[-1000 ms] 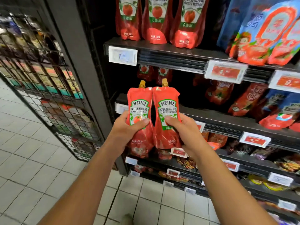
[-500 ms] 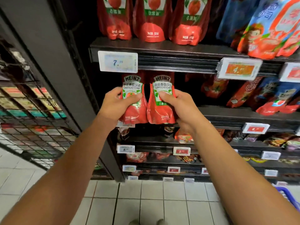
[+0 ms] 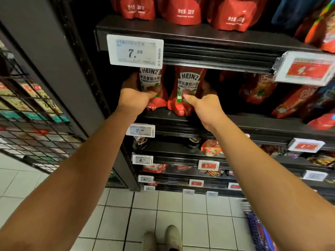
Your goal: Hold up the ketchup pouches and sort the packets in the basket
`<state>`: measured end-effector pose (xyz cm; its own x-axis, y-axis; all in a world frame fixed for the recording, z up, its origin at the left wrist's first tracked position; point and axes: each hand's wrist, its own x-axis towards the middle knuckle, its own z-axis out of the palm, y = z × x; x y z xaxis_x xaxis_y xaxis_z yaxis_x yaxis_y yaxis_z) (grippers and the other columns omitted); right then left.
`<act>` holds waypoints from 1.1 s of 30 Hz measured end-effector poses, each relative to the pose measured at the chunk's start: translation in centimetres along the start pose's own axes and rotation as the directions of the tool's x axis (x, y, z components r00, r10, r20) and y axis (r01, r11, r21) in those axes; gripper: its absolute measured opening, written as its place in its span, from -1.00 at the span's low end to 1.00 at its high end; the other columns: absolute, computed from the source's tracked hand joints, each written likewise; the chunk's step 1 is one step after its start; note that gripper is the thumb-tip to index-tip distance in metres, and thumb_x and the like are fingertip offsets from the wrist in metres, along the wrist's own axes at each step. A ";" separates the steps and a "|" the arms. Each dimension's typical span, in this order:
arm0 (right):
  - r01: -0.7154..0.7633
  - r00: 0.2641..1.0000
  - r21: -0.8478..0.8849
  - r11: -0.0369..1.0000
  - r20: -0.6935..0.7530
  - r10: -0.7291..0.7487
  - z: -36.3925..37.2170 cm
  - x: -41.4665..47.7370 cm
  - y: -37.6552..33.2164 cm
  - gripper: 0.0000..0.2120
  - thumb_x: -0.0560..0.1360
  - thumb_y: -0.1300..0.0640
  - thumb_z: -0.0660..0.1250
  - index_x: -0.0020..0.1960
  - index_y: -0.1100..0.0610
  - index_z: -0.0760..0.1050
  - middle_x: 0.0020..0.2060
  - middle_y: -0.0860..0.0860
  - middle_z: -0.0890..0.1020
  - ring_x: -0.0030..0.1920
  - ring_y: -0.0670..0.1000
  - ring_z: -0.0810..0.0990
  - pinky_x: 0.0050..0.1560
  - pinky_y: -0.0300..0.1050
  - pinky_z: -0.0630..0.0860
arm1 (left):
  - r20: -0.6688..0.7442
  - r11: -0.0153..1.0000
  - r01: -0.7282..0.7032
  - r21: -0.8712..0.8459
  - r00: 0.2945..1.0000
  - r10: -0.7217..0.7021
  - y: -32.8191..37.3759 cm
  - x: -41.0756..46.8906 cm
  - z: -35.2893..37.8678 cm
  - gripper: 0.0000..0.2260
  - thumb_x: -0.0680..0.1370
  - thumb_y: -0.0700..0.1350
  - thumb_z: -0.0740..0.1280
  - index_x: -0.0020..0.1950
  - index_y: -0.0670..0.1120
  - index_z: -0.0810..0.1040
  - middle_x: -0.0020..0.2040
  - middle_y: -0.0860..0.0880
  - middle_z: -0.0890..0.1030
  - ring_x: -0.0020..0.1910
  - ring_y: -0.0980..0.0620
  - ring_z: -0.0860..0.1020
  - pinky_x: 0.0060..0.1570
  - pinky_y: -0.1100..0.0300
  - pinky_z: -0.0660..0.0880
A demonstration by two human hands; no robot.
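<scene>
On shelf [image 3: 208, 122] under price tag [image 3: 135, 51]: left hand [image 3: 133, 98] squeezing left ketchup pouch [image 3: 154, 87], right hand [image 3: 204, 105] pinching right ketchup pouch [image 3: 188, 89]. Both pouches standing up, bottoms touching shelf. Letting go not done yet.

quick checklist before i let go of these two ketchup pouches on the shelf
1. Left hand grips the left ketchup pouch: ok.
2. Right hand pinches the right ketchup pouch: ok.
3. Both pouches upright, labels facing out: ok.
4. Pouch bottoms resting on the shelf: left looks seated; right sits at the front edge, full support cannot tell.
5. Pouches clear of the neighbouring red packs: ok, a dark gap shows.
6. Tops clear under the 7.99 price tag: cannot tell, the tag and the shelf above hide the spouts.
</scene>
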<state>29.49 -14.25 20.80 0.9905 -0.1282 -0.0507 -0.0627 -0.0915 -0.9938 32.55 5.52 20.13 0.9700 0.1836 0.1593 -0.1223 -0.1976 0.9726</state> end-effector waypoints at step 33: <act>0.094 0.980 -0.526 0.845 -0.100 -0.171 3.5 8.4 -0.6 -0.62 0.54 0.05 0.42 0.31 0.15 0.51 0.23 0.07 0.63 0.25 0.05 0.59 0.08 -0.27 0.42 | 0.118 0.840 0.000 0.543 0.990 -0.076 -1.2 6.7 2.5 -0.44 0.54 0.02 0.40 0.48 -0.12 0.33 0.47 -0.18 0.36 0.43 -0.19 0.38 0.41 -0.02 0.35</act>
<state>38.31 -11.78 20.63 0.9692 -0.2087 0.1306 -0.0244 -0.6091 -0.7927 39.75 4.62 19.58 0.9945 0.0831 0.0639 0.0109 -0.6885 0.7252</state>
